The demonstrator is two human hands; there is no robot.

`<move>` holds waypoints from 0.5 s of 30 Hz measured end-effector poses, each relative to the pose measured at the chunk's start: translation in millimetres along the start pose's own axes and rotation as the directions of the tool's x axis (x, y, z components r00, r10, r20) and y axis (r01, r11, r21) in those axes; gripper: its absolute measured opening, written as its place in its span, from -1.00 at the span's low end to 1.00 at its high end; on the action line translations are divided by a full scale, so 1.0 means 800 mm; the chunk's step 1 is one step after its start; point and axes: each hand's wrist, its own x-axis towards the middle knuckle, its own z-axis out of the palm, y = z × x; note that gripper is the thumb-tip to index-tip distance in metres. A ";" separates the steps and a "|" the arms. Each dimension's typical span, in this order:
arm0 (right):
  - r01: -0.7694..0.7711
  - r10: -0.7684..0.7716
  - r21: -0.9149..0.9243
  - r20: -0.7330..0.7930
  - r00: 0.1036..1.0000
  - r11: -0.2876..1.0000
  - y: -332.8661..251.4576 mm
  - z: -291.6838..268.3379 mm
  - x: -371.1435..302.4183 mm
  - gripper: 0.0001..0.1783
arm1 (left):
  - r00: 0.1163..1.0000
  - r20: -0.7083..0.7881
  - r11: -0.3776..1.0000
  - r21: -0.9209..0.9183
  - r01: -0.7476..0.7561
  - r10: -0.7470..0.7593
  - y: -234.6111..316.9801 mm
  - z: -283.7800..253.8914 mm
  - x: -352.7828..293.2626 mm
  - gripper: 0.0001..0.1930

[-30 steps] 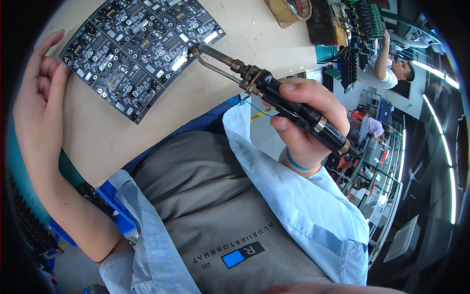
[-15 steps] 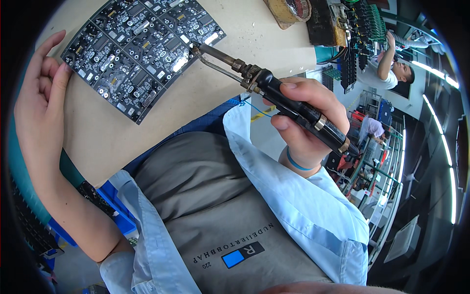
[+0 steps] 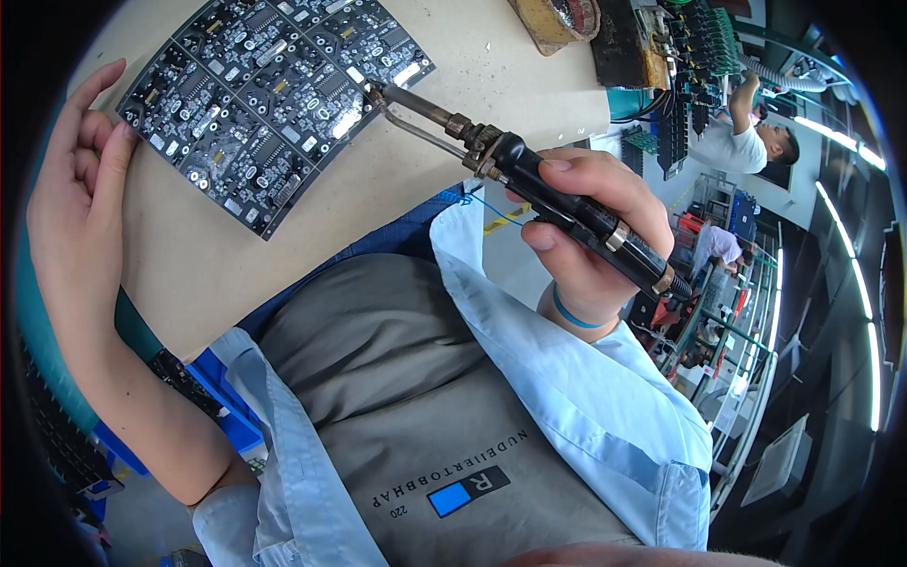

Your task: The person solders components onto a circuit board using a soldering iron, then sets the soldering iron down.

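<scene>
A black panel of circuit boards [image 3: 269, 99] lies on the beige workbench [image 3: 378, 189]. My left hand [image 3: 76, 203] rests flat at the panel's left corner, fingertips touching its edge. My right hand [image 3: 590, 241] grips a black-handled soldering iron [image 3: 529, 175]. Its metal tip [image 3: 378, 93] touches the panel's right edge, near a small white component.
At the bench's far edge sit a round brownish holder [image 3: 557, 19] and dark equipment with green boards [image 3: 699, 57]. Other people [image 3: 746, 142] work at benches to the right. Blue bins [image 3: 213, 416] stand under the bench. My grey shirt and light blue overshirt fill the foreground.
The iron's tip has slid a little left and up along the panel's right edge. My left hand has stayed at the panel's corner.
</scene>
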 end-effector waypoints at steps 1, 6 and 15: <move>0.000 0.000 0.000 0.000 1.000 1.000 0.000 0.000 0.000 -0.54 | 1.000 0.000 1.000 -0.013 0.001 -0.001 -0.001 0.001 0.000 -0.55; 0.001 -0.001 0.010 0.009 1.000 1.000 0.001 0.000 -0.001 -0.54 | 1.000 0.002 1.000 -0.023 -0.001 0.001 -0.001 0.000 0.000 -0.55; -0.005 0.004 0.032 0.010 1.000 0.999 0.001 -0.001 0.000 -0.52 | 1.000 -0.002 1.000 -0.011 -0.009 0.009 0.001 0.001 0.000 -0.55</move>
